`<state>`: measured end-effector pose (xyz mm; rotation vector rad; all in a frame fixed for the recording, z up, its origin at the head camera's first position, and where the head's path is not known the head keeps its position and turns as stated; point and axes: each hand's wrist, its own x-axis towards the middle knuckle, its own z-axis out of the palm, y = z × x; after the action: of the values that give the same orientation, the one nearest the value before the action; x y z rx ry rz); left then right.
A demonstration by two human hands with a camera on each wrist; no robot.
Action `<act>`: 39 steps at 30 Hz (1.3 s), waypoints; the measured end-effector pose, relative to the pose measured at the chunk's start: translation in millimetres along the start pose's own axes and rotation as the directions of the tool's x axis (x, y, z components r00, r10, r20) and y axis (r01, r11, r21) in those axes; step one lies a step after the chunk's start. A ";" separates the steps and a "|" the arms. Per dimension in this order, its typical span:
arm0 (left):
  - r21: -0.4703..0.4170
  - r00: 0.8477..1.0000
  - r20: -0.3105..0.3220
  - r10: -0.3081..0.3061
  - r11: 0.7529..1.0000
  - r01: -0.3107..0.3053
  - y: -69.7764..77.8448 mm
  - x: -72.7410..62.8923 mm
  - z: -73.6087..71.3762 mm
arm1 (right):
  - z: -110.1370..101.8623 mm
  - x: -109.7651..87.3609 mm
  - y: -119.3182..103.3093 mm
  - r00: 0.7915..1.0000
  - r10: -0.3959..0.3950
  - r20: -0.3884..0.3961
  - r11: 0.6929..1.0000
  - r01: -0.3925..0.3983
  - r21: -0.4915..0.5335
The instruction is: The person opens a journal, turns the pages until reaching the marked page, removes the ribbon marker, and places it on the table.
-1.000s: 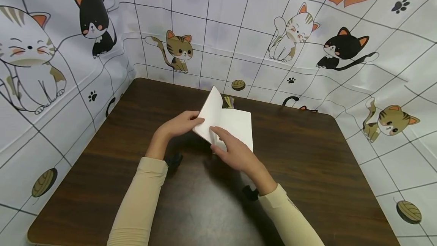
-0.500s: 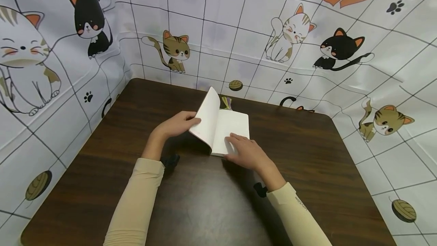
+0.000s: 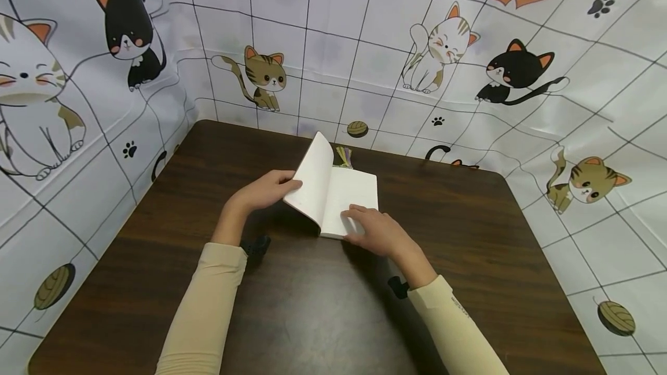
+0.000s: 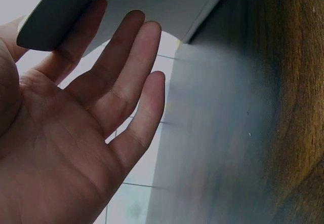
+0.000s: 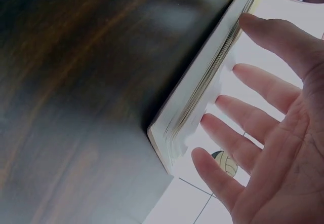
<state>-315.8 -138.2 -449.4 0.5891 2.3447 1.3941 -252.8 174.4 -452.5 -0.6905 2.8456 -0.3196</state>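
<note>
A notebook [image 3: 356, 187] with blank white pages lies spread on the dark table, its left side [image 3: 312, 184] raised at a slant. My left hand [image 3: 263, 190] pinches the outer edge of that raised side between thumb and index finger. In the left wrist view, the other fingers [image 4: 126, 64] reach out below the cover's grey underside [image 4: 157, 6]. My right hand [image 3: 383, 233] rests on the near right corner of the flat page, fingers spread. Seen from the right wrist, the thumb [image 5: 273, 34] is at the edge of the page block [image 5: 202, 82].
A small yellow and purple tassel [image 3: 344, 156] sticks out past the notebook's far end. The wooden table [image 3: 469, 259] ends at a sheet with a cat print [image 3: 323, 28], which surrounds it at the back and sides. Dark straps [image 3: 398, 287] sit at both wrists.
My right hand has left the raised side's inner fold and come down on the right page. The left hand keeps its pinch, and the whole scene shifts slightly left in view.
</note>
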 end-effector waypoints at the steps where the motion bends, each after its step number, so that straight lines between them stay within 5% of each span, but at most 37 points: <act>1: 0.000 1.000 -0.001 0.001 1.000 -0.001 -0.3 0.1 -0.2 | -0.1 0.4 0.8 1.000 0.000 0.003 1.000 0.000 0.002; 9: -0.005 1.000 0.001 -0.001 1.000 0.001 -0.1 -0.7 -0.4 | -5.5 -2.8 1.9 1.000 -0.002 0.004 0.999 0.002 0.033; 16: 0.000 1.000 0.004 -0.001 1.000 0.001 3.7 -2.2 -0.5 | -9.0 -4.3 0.7 0.994 -0.066 -0.088 0.997 0.063 -0.036; 26: 0.009 1.000 0.008 -0.005 1.000 0.005 4.1 -2.0 0.0 | -9.2 -5.1 2.4 0.987 -0.112 -0.118 0.990 0.101 -0.097; 32: 0.009 1.000 0.007 -0.012 1.000 0.012 3.2 -1.6 0.9 | -8.4 -10.6 6.4 0.982 -0.110 -0.154 0.984 0.086 -0.153; 39: -0.003 0.999 0.014 -0.029 1.000 0.029 3.4 -1.7 1.0 | -7.9 -11.4 14.7 0.974 -0.052 -0.222 0.994 0.029 -0.107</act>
<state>-313.3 -136.9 -446.7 0.5605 2.3297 1.3768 -251.0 193.8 -447.2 -0.7793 3.0841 -0.2745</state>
